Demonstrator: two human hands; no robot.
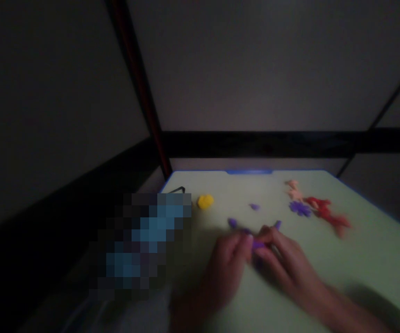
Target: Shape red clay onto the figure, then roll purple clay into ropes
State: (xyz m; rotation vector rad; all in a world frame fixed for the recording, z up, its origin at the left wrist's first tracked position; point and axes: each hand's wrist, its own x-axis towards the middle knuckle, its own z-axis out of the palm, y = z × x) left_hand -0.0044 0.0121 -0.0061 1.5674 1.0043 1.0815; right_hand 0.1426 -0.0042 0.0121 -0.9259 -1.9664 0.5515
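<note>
Both of my hands meet low over the pale table, with the fingers bent inward. My left hand (228, 261) is closed, thumb and fingertips pinching one end of a small purple piece of modelling clay (258, 245). At its other end, the fingertips of my right hand (285, 259) pinch the same piece. Around them lie other purple bits: a rounded lump (232, 223) beyond my left hand, a stick-like bit (278, 225) just past my right fingers, and a small scrap (254, 206) farther off. Blur and dim light hide the finer shape.
A yellow lump (205, 201) sits at the back left of the table (353, 259). Back right are a purple flower-like piece (300, 208), peach pieces (293, 190) and red pieces (327, 213). A pixelated patch (151, 236) covers the left side. Dark-banded walls stand behind.
</note>
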